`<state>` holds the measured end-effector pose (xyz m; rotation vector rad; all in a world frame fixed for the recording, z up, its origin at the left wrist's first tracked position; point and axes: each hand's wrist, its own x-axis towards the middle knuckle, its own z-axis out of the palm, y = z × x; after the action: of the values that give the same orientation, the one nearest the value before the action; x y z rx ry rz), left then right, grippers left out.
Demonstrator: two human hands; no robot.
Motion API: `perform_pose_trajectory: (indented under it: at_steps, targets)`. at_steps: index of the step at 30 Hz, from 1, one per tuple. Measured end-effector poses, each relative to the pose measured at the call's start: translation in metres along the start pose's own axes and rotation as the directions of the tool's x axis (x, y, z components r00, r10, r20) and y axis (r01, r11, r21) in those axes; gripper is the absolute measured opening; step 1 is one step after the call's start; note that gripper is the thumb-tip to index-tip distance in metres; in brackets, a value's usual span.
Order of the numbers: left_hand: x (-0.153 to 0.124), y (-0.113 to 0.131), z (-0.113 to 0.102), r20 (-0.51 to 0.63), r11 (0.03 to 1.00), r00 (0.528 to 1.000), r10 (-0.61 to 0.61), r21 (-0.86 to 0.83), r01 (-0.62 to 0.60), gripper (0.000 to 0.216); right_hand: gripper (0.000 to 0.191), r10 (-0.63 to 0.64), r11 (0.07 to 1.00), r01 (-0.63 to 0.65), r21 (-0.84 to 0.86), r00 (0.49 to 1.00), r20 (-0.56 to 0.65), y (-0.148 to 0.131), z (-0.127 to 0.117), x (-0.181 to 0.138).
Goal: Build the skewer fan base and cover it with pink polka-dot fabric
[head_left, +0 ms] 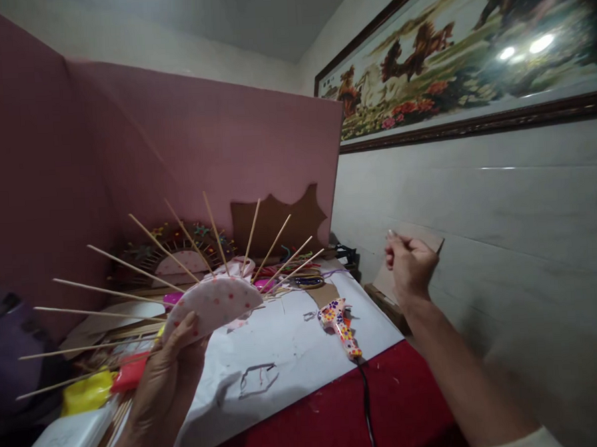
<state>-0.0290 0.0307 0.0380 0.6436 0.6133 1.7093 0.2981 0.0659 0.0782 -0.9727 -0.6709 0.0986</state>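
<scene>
My left hand (pixel 178 353) is closed on the lower left edge of a half-round fabric-covered piece (pixel 223 304), pale pink with red dots. Thin wooden sticks (pixel 234 243) fan outward from its curved edge, several of them reaching left past my wrist. My thumb lies on its front face, while the other fingers are behind it. Raised at the right, before the tiled wall, my right hand (pixel 409 264) is closed with thumb and fingers together; whether anything small is between them cannot be made out. A flower-patterned glue gun (pixel 340 325) lies between my hands on the white sheet (pixel 291 370).
Behind stands a similar half-round piece (pixel 180 264) with sticks and colourful flowers. Brown cut cardboard (pixel 278 224) leans on the pink partition (pixel 204 135). Scissors (pixel 309 282), a yellow packet (pixel 87 392) and a white box (pixel 64 446) lie about. The glue gun's black cord (pixel 367 407) crosses the red cloth (pixel 319 422).
</scene>
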Motion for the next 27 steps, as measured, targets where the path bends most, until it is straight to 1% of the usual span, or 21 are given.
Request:
perform_pose_trajectory:
  at_steps: [1,2,3,4,5,7,8,9,10,11,12,13,14,15,17,19,21,23,24,25,27]
  targets:
    - [0.001,-0.001,-0.002,-0.013,1.0,1.0,0.006,0.0,-0.006,0.028,0.025,-0.001,1.0,0.001,-0.018,1.0,-0.03,0.001,-0.001,0.0]
    - [0.002,-0.002,-0.004,-0.026,1.0,1.0,0.012,0.0,-0.012,0.028,0.024,-0.015,0.997,0.015,-0.073,1.0,-0.004,0.002,-0.002,-0.005]
    - [0.003,-0.003,-0.005,-0.04,1.0,0.999,0.02,0.0,-0.02,0.029,0.023,-0.025,0.987,0.041,-0.157,0.994,0.106,0.003,-0.002,-0.015]
    - [0.004,-0.003,-0.007,-0.049,1.0,0.998,0.026,0.002,-0.026,0.029,0.024,-0.019,0.971,0.082,-0.224,0.962,0.272,0.004,-0.001,-0.029]
    - [0.004,-0.004,-0.008,-0.049,0.999,0.998,0.032,0.005,-0.032,0.03,0.023,0.018,0.954,0.126,-0.272,0.882,0.471,0.004,0.0,-0.045]
    - [0.004,-0.006,-0.01,-0.027,0.999,0.999,0.037,0.011,-0.037,0.032,0.018,0.157,0.925,0.171,-0.339,0.642,0.751,0.003,0.002,-0.082]
    - [0.004,-0.007,-0.011,-0.017,0.999,0.999,0.039,0.012,-0.038,0.032,0.015,0.205,0.918,0.21,-0.337,0.478,0.854,0.001,0.003,-0.098]
    - [0.005,-0.007,-0.011,-0.012,0.999,0.999,0.038,0.011,-0.038,0.032,0.012,0.228,0.918,0.259,-0.3,0.274,0.934,-0.001,0.004,-0.111]
    - [0.005,-0.008,-0.012,-0.009,0.999,0.999,0.037,0.009,-0.037,0.033,0.012,0.213,0.903,0.357,-0.237,0.107,0.971,-0.004,0.006,-0.121]
    - [0.004,-0.008,-0.012,-0.011,0.999,0.999,0.035,0.006,-0.035,0.032,0.026,0.189,0.859,0.485,-0.166,0.0,0.982,-0.007,0.007,-0.127]
    - [0.004,-0.008,-0.011,-0.014,0.999,0.999,0.033,0.005,-0.033,0.032,0.045,0.178,0.799,0.59,-0.115,-0.049,0.983,-0.009,0.009,-0.13]
    - [0.004,-0.009,-0.011,-0.018,1.0,0.999,0.031,0.004,-0.031,0.032,0.057,0.17,0.739,0.667,-0.093,-0.051,0.984,-0.011,0.012,-0.131]
    - [0.003,-0.009,-0.011,-0.023,1.0,0.999,0.029,0.004,-0.029,0.031,0.057,0.172,0.7,0.706,-0.108,-0.02,0.985,-0.012,0.015,-0.131]
    - [0.002,-0.009,-0.01,-0.029,1.0,0.999,0.026,0.004,-0.026,0.031,0.046,0.184,0.7,0.699,-0.149,0.026,0.983,-0.012,0.019,-0.131]
    - [0.001,-0.009,-0.009,-0.034,1.0,0.999,0.02,0.0,-0.02,0.029,0.016,0.228,0.787,0.568,-0.241,0.096,0.969,-0.008,0.027,-0.133]
    - [-0.001,-0.009,-0.009,-0.022,1.0,1.0,0.001,-0.014,-0.002,0.029,0.01,0.306,0.888,0.322,-0.329,0.122,0.944,-0.001,0.034,-0.139]
    - [-0.001,-0.011,-0.009,-0.009,0.999,1.0,-0.024,-0.023,0.024,0.029,0.034,0.405,0.914,-0.007,-0.406,0.094,0.91,0.007,0.039,-0.147]
    - [-0.001,-0.013,-0.01,-0.004,0.999,0.999,-0.033,-0.026,0.033,0.031,0.047,0.434,0.853,-0.334,-0.4,0.029,0.901,0.012,0.044,-0.155]
    - [-0.002,-0.014,-0.01,-0.002,0.999,0.999,-0.034,-0.029,0.034,0.032,0.046,0.409,0.808,-0.468,-0.357,0.011,0.912,0.013,0.046,-0.158]
    - [-0.002,-0.016,-0.011,0.002,0.999,0.999,-0.036,-0.035,0.036,0.033,0.041,0.369,0.764,-0.573,-0.297,0.011,0.929,0.014,0.049,-0.161]
    - [-0.002,-0.017,-0.012,0.023,0.997,0.998,-0.057,-0.046,0.058,0.033,0.033,0.3,0.689,-0.703,-0.178,0.052,0.953,0.013,0.054,-0.164]
